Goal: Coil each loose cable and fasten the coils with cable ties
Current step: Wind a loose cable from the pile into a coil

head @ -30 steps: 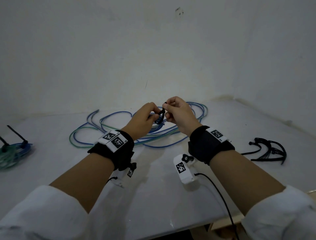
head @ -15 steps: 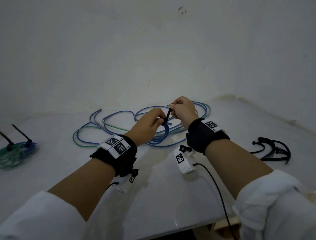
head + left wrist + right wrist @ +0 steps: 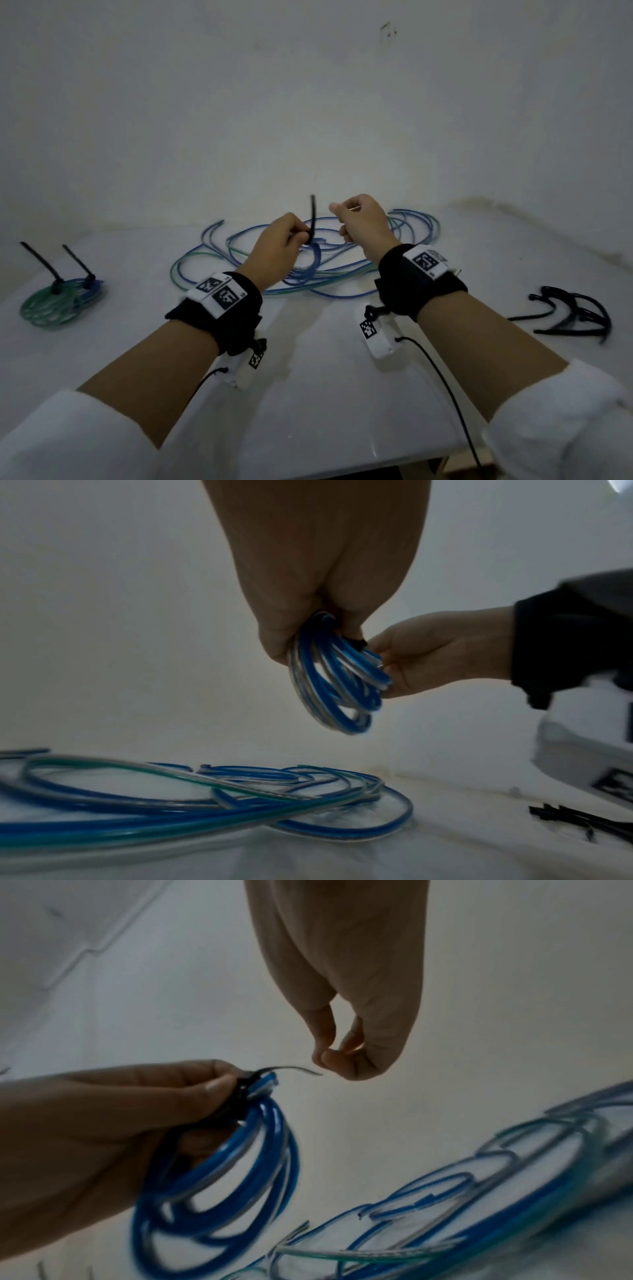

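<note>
My left hand (image 3: 301, 238) holds a small blue cable coil (image 3: 313, 263) up off the white table, pinching it where a black cable tie (image 3: 312, 219) wraps it. The tie's tail stands straight up above my fingers. My right hand (image 3: 337, 219) hovers just right of the tail, apart from it, thumb and forefinger tips together and nothing between them. The right wrist view shows the coil (image 3: 219, 1177) hanging from my left hand (image 3: 212, 1085), the tie (image 3: 246, 1088) tight around it, and my right hand (image 3: 325, 1056) empty. In the left wrist view the coil (image 3: 335, 685) dangles below my left hand (image 3: 342, 631).
Loose blue and green cables (image 3: 342, 281) sprawl on the table behind my hands. A tied green and blue coil (image 3: 58, 301) lies far left with two tie tails sticking up. Spare black ties (image 3: 575, 315) lie at the right. A wall stands close behind; the table's front edge (image 3: 342, 462) is near.
My right hand drew the tie's tail up and away from my left hand, then let it go and moved right. The tail now stands free.
</note>
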Demonstrator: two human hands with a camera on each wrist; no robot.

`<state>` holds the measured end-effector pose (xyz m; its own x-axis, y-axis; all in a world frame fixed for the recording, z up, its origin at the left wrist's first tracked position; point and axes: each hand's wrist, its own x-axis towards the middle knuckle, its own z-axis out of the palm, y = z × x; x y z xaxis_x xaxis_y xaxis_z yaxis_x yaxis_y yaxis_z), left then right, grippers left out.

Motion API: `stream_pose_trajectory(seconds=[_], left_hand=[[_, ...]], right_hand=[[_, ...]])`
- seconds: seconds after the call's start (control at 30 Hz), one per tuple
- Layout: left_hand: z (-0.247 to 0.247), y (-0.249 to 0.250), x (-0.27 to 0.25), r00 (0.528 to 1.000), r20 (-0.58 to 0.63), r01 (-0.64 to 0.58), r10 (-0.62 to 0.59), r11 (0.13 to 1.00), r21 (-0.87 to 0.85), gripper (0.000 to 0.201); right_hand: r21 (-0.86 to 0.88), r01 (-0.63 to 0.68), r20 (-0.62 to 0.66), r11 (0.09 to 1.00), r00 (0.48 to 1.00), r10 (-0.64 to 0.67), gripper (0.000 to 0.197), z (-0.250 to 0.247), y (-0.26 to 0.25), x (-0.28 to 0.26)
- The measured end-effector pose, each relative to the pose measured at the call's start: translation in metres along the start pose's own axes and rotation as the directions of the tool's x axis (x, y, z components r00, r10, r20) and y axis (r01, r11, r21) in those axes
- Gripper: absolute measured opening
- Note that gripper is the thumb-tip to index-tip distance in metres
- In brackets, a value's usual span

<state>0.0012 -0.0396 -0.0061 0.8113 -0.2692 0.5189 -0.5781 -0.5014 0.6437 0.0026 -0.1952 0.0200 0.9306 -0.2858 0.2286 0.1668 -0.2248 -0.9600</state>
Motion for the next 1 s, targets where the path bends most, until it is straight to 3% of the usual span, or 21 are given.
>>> stream_pose_trajectory(seconds=[0.07, 0.17, 0.3, 0.4, 0.57, 0.7, 0.8, 0.87, 1.0], left_hand=[[-0.014, -0.01, 0.001, 0.988, -0.12, 0.096, -0.101, 0.994, -0.047, 0.007], [-0.033, -0.014, -0.006, 0.955, -0.193, 0.198, -0.223, 0.97, -0.143, 0.004], [-0.061, -0.02, -0.021, 0.916, -0.201, 0.288, -0.348, 0.917, -0.275, 0.014], [-0.089, -0.029, -0.036, 0.907, -0.166, 0.338, -0.387, 0.904, -0.263, 0.028], [-0.13, -0.048, -0.059, 0.89, -0.177, 0.371, -0.42, 0.893, -0.255, 0.028], [-0.166, -0.07, -0.079, 0.876, -0.214, 0.396, -0.432, 0.898, -0.192, 0.025], [-0.198, -0.088, -0.091, 0.893, -0.248, 0.398, -0.376, 0.916, 0.046, 0.024], [-0.219, -0.103, -0.098, 0.898, -0.239, 0.414, -0.369, 0.893, 0.175, 0.024], [-0.253, -0.129, -0.111, 0.864, -0.241, 0.496, -0.442, 0.831, 0.254, 0.022]], right_hand=[[-0.034, 0.075, 0.091, 0.997, 0.993, -0.072, 0.015, 0.017, -0.009, -0.011], [0.039, 0.033, 0.299, 0.999, 0.953, -0.044, 0.011, 0.048, -0.016, -0.027], [0.076, -0.002, 0.354, 0.997, 0.935, -0.025, 0.018, 0.087, -0.024, -0.036], [0.099, 0.011, 0.425, 0.995, 0.904, -0.052, 0.015, 0.109, -0.028, -0.046], [0.099, 0.039, 0.511, 0.994, 0.855, -0.084, 0.019, 0.158, -0.031, -0.062], [0.096, 0.005, 0.573, 0.995, 0.817, -0.059, 0.023, 0.199, -0.037, -0.075], [0.13, -0.08, 0.629, 0.988, 0.777, -0.02, 0.022, 0.227, -0.04, -0.083], [0.147, -0.136, 0.665, 0.98, 0.747, 0.004, 0.023, 0.247, -0.042, -0.087], [0.139, -0.182, 0.691, 0.973, 0.722, 0.037, 0.036, 0.285, -0.045, -0.094]])
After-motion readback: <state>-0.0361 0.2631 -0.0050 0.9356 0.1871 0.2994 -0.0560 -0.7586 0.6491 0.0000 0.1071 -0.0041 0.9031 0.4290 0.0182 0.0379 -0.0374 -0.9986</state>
